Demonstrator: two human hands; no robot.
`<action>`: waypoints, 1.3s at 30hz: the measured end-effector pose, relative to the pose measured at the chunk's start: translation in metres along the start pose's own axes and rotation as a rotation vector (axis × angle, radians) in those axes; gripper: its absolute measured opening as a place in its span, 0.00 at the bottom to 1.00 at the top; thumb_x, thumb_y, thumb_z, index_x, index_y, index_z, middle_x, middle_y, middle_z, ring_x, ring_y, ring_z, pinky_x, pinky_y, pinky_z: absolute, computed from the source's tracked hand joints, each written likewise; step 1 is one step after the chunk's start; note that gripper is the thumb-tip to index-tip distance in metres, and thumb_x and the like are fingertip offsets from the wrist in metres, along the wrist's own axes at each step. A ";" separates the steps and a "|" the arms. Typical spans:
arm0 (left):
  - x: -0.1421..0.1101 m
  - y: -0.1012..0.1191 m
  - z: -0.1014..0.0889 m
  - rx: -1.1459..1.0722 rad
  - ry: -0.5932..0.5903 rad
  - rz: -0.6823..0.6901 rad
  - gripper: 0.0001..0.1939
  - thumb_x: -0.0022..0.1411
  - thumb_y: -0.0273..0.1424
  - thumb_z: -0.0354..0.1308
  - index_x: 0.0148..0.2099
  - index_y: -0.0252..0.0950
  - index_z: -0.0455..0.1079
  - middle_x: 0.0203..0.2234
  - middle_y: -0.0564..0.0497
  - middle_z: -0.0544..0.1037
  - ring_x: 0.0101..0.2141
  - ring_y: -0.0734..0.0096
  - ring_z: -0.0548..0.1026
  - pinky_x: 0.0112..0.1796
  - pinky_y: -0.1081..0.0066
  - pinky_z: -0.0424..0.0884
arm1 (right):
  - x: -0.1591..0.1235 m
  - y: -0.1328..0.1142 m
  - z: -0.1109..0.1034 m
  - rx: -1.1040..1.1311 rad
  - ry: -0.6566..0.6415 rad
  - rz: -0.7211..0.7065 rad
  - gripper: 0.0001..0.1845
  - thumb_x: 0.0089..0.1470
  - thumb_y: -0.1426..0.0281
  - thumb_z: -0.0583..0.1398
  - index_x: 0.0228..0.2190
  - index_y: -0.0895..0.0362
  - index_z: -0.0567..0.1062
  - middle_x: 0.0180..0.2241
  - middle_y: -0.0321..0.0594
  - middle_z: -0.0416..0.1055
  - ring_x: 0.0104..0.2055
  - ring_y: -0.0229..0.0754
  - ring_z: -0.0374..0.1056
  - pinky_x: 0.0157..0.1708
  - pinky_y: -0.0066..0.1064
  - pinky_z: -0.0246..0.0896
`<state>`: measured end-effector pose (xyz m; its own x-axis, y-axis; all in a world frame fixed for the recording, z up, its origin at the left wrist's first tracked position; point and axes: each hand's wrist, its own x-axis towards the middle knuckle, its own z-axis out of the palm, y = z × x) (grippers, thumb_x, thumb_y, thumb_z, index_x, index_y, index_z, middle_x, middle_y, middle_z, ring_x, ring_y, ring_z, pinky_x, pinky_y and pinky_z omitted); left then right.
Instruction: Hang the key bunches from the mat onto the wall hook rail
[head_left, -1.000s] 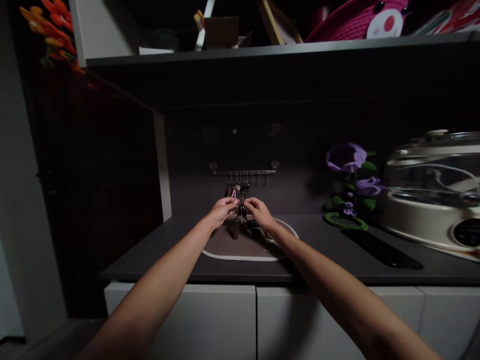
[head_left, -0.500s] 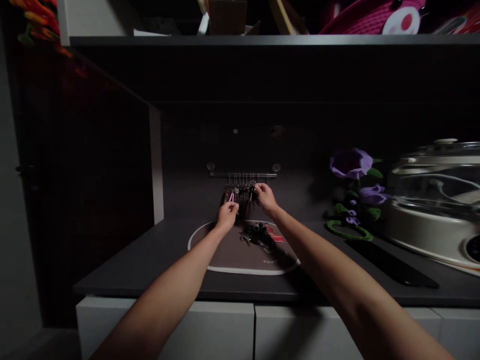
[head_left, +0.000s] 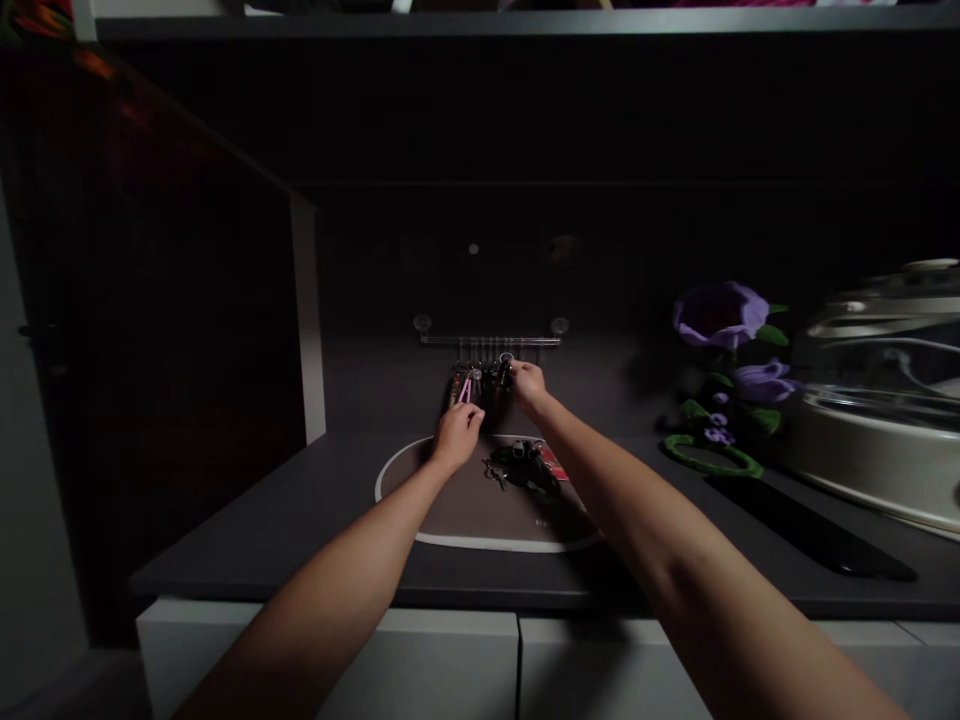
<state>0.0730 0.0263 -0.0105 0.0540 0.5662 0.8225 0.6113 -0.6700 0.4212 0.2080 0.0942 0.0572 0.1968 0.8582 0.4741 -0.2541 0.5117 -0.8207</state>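
A thin metal hook rail (head_left: 491,340) is fixed to the dark back wall, and several bunches of keys (head_left: 469,382) hang from it. My right hand (head_left: 527,385) is raised to the rail with its fingers pinched on a key ring (head_left: 505,362) at one hook. Just below the hanging keys, my left hand (head_left: 457,435) is loosely curled; what its fingertips touch is hidden. More keys with a red tag (head_left: 525,466) lie on the oval mat (head_left: 442,510) on the counter.
A dark counter (head_left: 285,520) tops white cabinet fronts. Purple fabric flowers (head_left: 720,320) and a green loop stand to the right, beside a large cream cooker with a glass lid (head_left: 877,390). A flat black strip (head_left: 810,525) lies in front. A shelf runs overhead.
Both hands were together over the mat. The right hand has risen to the rail's hooks with a key ring, the left has stayed just below. The view has tilted downward.
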 end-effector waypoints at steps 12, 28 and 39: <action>0.001 0.000 -0.001 0.067 -0.012 -0.007 0.08 0.56 0.29 0.50 0.31 0.35 0.70 0.29 0.48 0.74 0.31 0.71 0.70 0.35 0.72 0.65 | 0.002 0.000 0.010 0.137 0.082 0.107 0.07 0.49 0.74 0.54 0.22 0.60 0.68 0.11 0.32 0.62 0.16 0.34 0.61 0.20 0.26 0.62; 0.002 0.003 -0.005 0.078 -0.050 -0.005 0.08 0.57 0.28 0.51 0.31 0.34 0.71 0.30 0.47 0.74 0.32 0.70 0.70 0.36 0.72 0.65 | 0.003 0.014 -0.012 -0.188 0.145 -0.039 0.11 0.39 0.65 0.61 0.24 0.61 0.71 0.19 0.33 0.67 0.23 0.32 0.60 0.26 0.24 0.57; 0.002 0.004 -0.004 0.048 -0.122 0.010 0.07 0.56 0.28 0.52 0.32 0.35 0.71 0.31 0.48 0.75 0.35 0.70 0.71 0.39 0.70 0.65 | -0.008 -0.002 -0.019 -0.236 -0.027 0.122 0.05 0.42 0.73 0.59 0.27 0.60 0.70 0.18 0.31 0.64 0.20 0.30 0.58 0.19 0.21 0.53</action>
<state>0.0723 0.0231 -0.0060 0.1545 0.6155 0.7728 0.6473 -0.6540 0.3915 0.2254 0.0860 0.0488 0.1524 0.9153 0.3729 -0.0462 0.3834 -0.9224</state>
